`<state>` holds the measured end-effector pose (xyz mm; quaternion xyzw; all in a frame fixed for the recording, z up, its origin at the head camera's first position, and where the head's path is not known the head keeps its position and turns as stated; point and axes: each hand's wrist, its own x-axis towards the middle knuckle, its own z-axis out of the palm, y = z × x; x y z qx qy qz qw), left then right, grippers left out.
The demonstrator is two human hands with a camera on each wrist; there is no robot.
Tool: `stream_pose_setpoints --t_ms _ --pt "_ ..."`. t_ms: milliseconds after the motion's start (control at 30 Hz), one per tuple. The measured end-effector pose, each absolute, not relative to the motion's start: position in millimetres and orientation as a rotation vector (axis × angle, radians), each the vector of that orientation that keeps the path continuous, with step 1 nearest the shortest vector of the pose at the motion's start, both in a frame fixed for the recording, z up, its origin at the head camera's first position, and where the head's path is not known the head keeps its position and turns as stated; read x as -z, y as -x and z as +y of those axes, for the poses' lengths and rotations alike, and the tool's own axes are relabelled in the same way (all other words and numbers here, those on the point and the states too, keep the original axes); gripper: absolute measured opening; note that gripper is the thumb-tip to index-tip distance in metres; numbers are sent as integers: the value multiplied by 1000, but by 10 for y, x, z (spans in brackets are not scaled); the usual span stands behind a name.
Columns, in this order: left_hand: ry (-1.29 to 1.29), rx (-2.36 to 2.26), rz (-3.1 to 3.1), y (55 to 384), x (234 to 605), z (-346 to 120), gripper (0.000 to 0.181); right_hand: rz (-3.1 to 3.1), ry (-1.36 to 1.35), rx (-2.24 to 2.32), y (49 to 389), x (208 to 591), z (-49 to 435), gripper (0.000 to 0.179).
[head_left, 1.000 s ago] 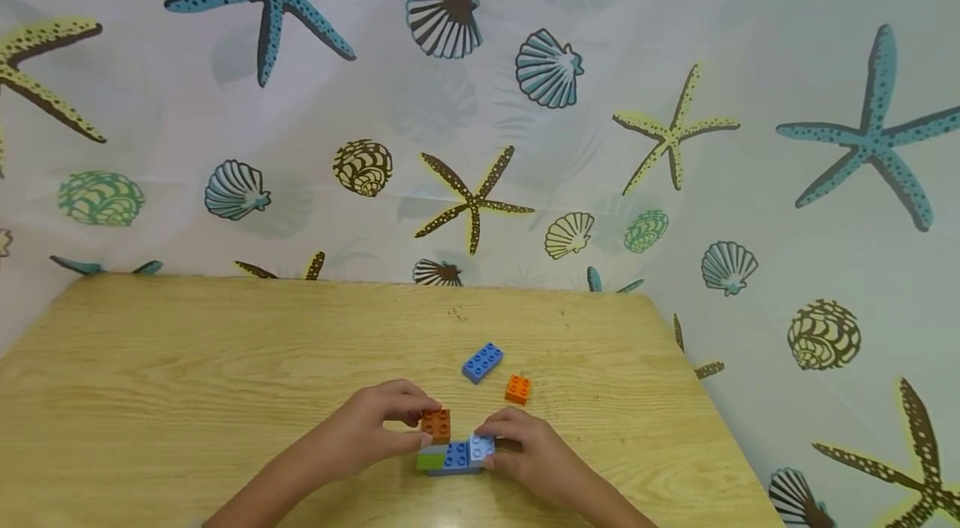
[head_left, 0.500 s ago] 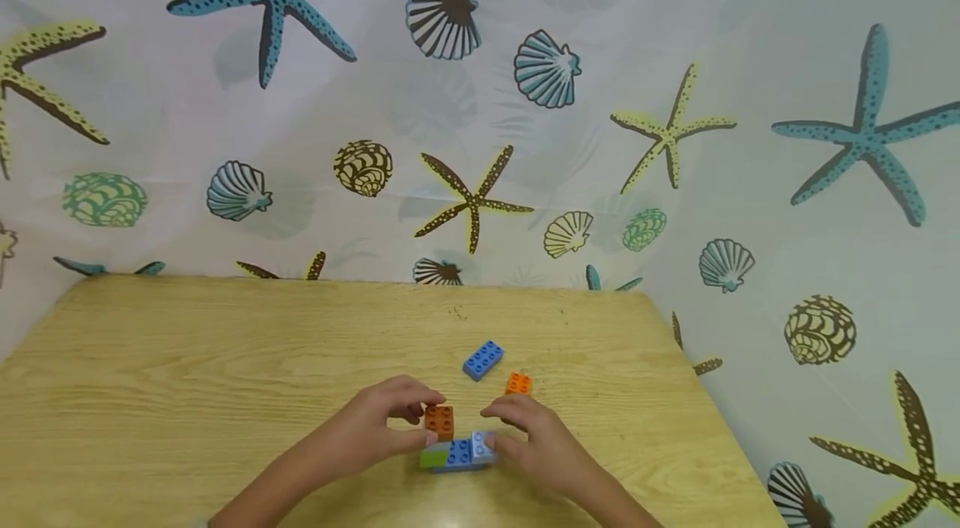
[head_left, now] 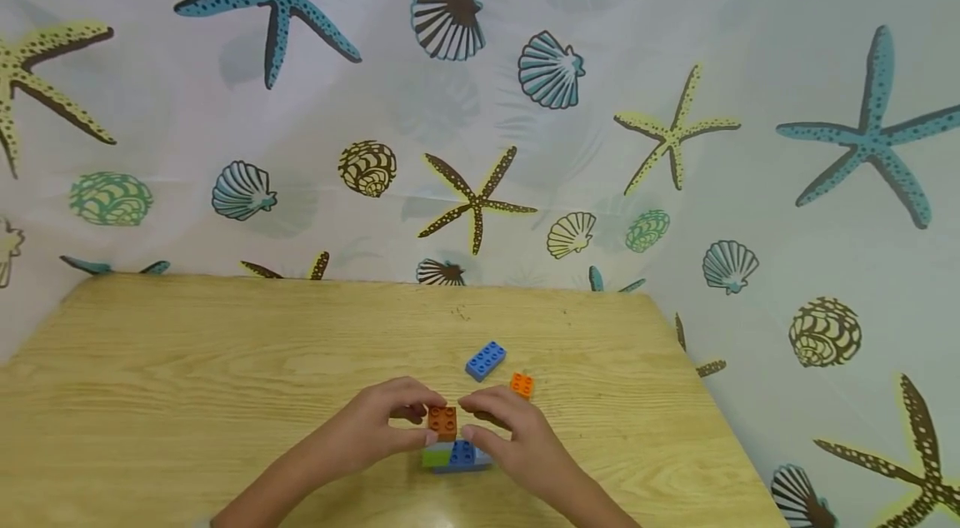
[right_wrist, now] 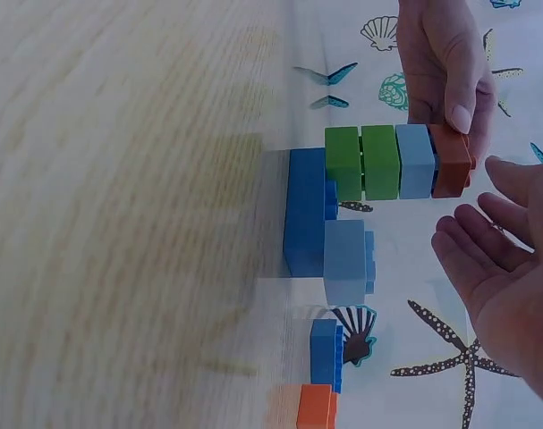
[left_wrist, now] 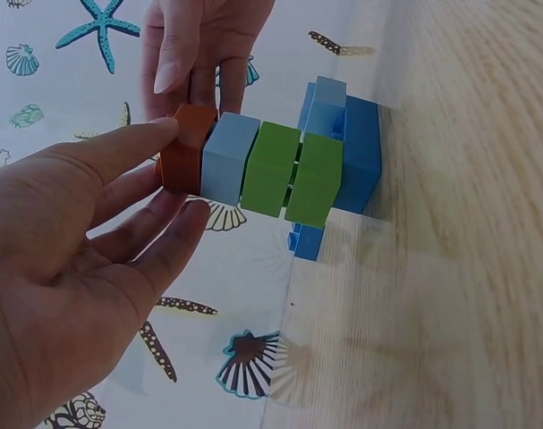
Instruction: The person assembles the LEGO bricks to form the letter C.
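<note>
A stack of toy building bricks stands on the table. Its base is a long blue brick. On one end rises a column of two green bricks, a light blue brick and a brownish-orange brick on top. Another light blue brick sits on the base's other end, partly hidden behind the right thumb in the head view. My left hand pinches the top brick between thumb and fingers. Across from it, my right hand hovers with relaxed, parted fingers, apart from the brick in the right wrist view.
Beyond the stack lie a loose blue brick and a small bright orange brick, the latter partly behind my right hand. The wooden table ends at a hanging cloth printed with starfish and shells.
My right hand has let go of the light blue brick on the base's right end and moved up and left, towards the brownish-orange brick. The left hand has shifted slightly right, still on that brick.
</note>
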<state>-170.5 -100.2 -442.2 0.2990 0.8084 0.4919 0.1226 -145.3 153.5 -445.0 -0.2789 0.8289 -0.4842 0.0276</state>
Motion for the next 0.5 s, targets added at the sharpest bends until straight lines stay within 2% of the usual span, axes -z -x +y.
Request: stream_pose_setpoints --t_ms 500 --pt "-822 -1480 2343 1705 4429 -997 33 2444 831 1589 1514 4492 1426 30"
